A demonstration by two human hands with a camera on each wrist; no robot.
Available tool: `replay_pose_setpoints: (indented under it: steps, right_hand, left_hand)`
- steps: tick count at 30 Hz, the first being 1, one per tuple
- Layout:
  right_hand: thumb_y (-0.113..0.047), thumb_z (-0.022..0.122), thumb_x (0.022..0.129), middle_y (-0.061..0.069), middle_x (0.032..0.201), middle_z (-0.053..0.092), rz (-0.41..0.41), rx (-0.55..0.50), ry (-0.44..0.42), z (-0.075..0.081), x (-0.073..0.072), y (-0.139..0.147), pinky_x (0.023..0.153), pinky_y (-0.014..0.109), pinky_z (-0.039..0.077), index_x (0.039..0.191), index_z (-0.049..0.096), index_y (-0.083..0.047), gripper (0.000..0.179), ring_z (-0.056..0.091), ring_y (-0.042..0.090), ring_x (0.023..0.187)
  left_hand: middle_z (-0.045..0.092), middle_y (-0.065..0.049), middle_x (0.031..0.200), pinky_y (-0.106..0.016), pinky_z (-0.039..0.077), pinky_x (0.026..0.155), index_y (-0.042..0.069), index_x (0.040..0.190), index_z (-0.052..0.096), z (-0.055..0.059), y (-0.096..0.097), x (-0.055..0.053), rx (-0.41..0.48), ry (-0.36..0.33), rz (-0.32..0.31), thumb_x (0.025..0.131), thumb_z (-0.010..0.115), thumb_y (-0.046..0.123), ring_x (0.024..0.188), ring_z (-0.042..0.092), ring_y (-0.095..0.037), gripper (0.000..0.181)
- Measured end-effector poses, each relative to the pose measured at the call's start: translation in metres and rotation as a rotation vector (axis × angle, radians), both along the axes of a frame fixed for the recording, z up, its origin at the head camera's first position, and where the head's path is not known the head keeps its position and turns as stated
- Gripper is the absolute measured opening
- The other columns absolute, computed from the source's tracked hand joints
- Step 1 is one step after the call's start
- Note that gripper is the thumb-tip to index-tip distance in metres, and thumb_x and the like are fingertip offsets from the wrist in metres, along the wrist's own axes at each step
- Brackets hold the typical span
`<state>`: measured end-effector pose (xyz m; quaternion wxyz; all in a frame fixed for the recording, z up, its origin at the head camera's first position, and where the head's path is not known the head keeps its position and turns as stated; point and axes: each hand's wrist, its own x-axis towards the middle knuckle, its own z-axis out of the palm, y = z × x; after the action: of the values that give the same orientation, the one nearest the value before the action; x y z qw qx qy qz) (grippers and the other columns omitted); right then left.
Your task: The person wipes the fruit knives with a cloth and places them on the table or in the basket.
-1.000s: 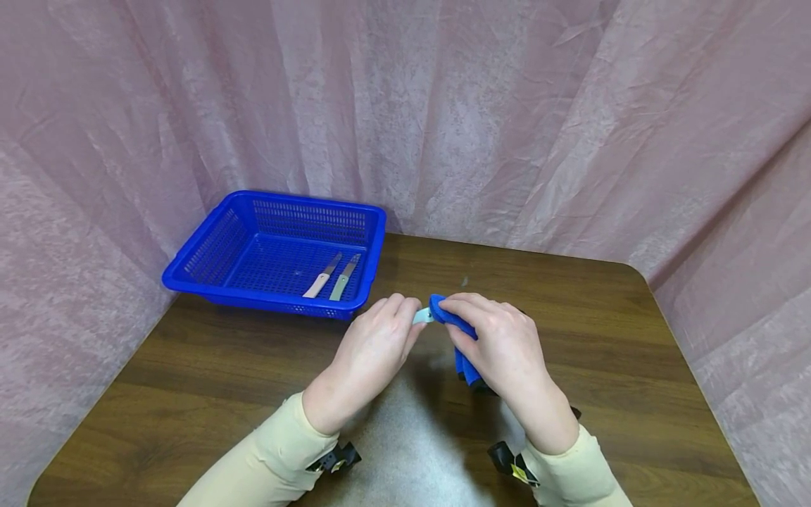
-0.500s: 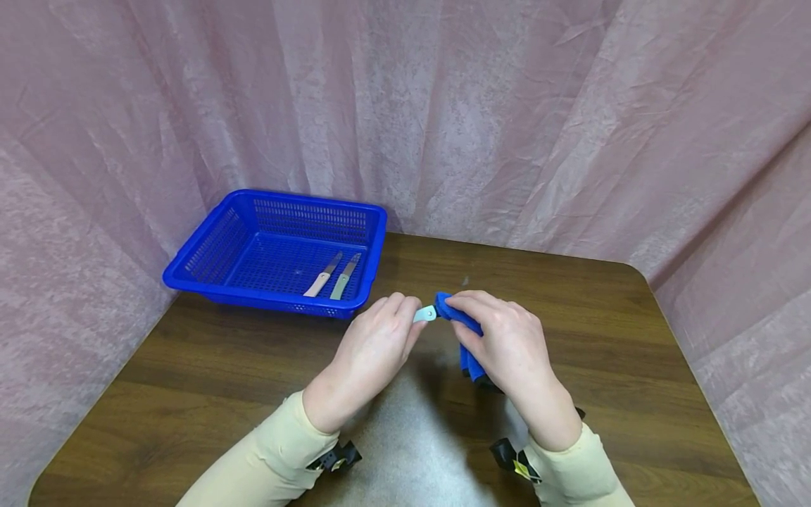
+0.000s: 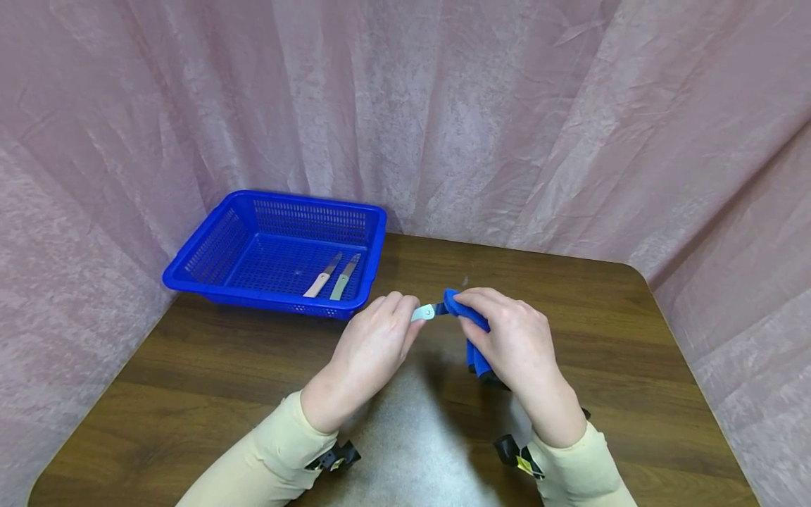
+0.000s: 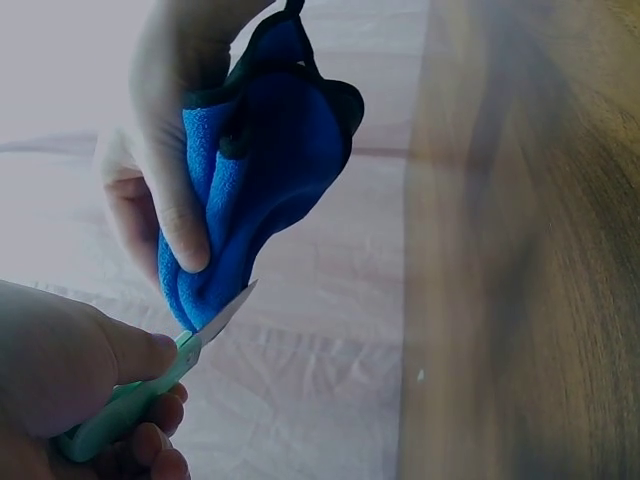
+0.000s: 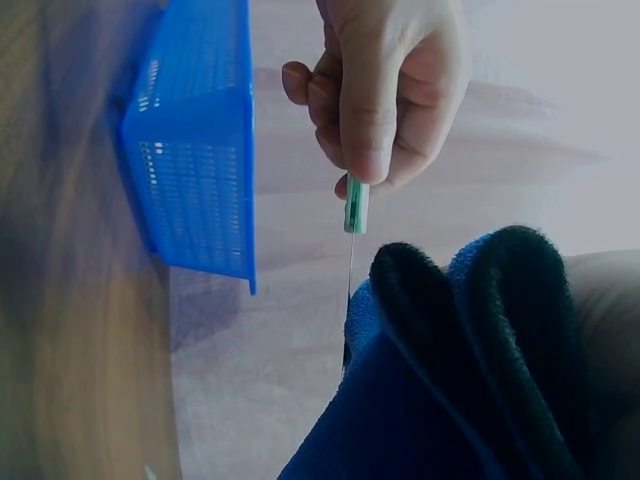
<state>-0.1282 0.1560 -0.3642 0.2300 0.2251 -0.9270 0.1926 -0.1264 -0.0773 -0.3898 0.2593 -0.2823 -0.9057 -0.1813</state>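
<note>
My left hand (image 3: 374,338) grips the pale mint-green handle of a small knife (image 3: 424,312), its blade pointing right. In the left wrist view the thumb lies along the handle and the blade (image 4: 226,312) shows bare near its tip. My right hand (image 3: 516,338) pinches a folded blue cloth (image 3: 467,312) with dark edging around part of the blade. Below the right fingers the loose end of the cloth hangs down. In the right wrist view the cloth (image 5: 400,400) hides part of the thin blade, and most of the right hand is out of sight.
A blue plastic basket (image 3: 272,299) stands at the back left of the wooden table (image 3: 602,338). Inside it lie a knife with a pinkish handle (image 3: 317,284) and one with a green handle (image 3: 339,286). Pink curtains (image 3: 481,127) hang behind the table.
My right hand and the cloth have slid right, away from the handle, so more of the blade near the handle shows. The left hand has hardly moved.
</note>
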Motion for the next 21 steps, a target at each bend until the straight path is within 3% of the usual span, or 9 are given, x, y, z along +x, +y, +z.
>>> replay_pose_setpoints:
  steps: [21]
  right_hand:
    - [-0.015, 0.087, 0.095, -0.004, 0.123, 0.080, -0.072, -0.019, -0.022, 0.001, -0.003, 0.011, 0.064, 0.047, 0.059, 0.123, 0.084, -0.019, 0.028, 0.080, 0.025, 0.092]
  left_hand:
    - [0.064, -0.007, 0.092, -0.039, 0.055, 0.063, 0.003, 0.114, 0.069, 0.001, -0.002, -0.001, 0.005, 0.011, 0.008, 0.106, 0.077, 0.020, 0.078, 0.062, -0.025, 0.020]
